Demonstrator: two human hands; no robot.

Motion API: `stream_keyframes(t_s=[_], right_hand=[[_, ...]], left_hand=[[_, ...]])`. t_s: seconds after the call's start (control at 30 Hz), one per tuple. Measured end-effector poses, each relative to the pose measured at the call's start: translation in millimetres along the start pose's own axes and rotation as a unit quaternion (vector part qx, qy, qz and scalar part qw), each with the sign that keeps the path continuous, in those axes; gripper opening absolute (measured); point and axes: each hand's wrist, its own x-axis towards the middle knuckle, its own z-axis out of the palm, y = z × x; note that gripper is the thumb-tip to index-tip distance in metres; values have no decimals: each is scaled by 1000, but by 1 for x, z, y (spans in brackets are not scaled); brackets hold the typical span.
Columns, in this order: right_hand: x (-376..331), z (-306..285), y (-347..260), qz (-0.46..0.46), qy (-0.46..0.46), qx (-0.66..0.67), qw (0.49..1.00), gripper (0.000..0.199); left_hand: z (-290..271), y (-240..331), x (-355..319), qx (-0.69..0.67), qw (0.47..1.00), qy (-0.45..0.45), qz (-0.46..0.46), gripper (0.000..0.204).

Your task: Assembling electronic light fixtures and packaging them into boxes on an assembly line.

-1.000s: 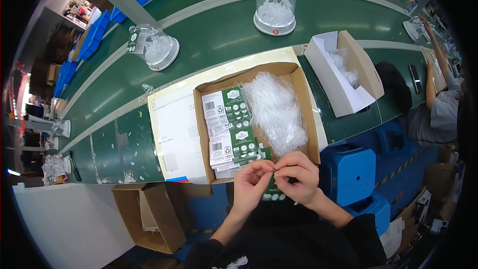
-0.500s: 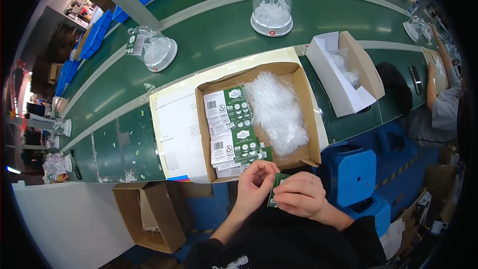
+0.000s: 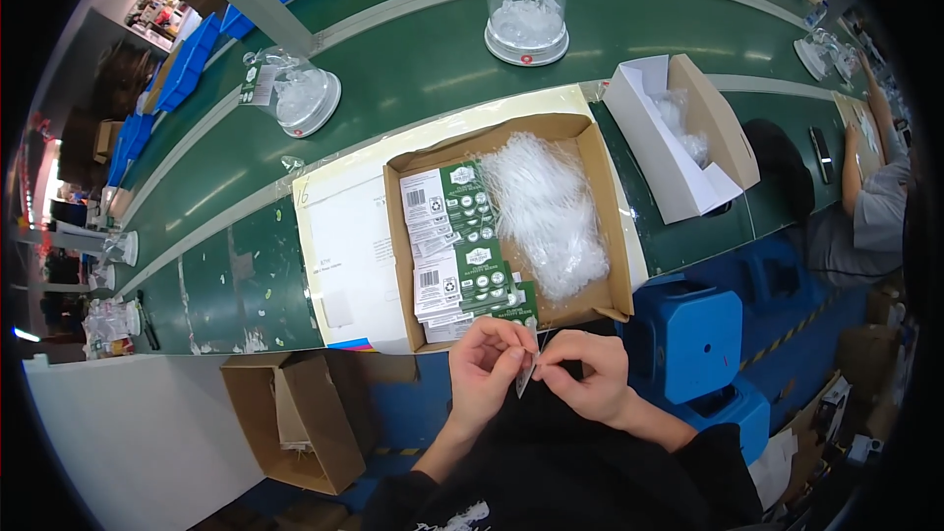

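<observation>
In front of my body, just below the near edge of a shallow cardboard tray (image 3: 621, 265), I hold a small card tag (image 3: 527, 379), seen almost edge-on. My left hand (image 3: 484, 374) pinches it between thumb and fingers. My right hand (image 3: 592, 374) is closed in a pinch at the tag's right side; a fine strand seems to be at its fingertips, too thin to make out surely. Inside the tray, stacks of green and white printed tags (image 3: 442, 280) lie on the left. A heap of fine clear plastic strands (image 3: 551, 221) fills the right.
Clear domes on white bases, one in the middle (image 3: 527, 20) and one at left (image 3: 307, 98) with a tag, stand on the green belt. A white carton (image 3: 678, 138) lies right of the tray. Blue stools (image 3: 698, 344) stand below; a co-worker (image 3: 875, 206) sits far right.
The tag has turned from showing its green face to nearly edge-on. My right hand's fingers have drawn back from over it to a pinch at its side. The view has shifted slightly.
</observation>
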Motion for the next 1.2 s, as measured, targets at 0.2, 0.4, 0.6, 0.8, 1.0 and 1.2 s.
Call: stream_keyframes(t_s=[0.2,0.4,0.6,0.8,1.0,1.2], right_hand=[[-2,7,3,88,25,115,989,9],[-5,5,5,119,33,140,982,10],[-3,5,9,87,39,132,987,9],[1,4,7,71,66,110,989,9],[3,1,8,34,49,29,998,12],[-1,1,6,75,49,66,994,12]], left_hand=[[1,-6,-1,6,998,10,64,13],[3,3,-3,67,997,11,39,18],[2,-1,-4,155,985,-7,77,22],[1,-1,-5,188,979,-27,71,26],[3,6,-3,235,968,-31,88,29],[1,5,-3,224,971,-37,76,31]])
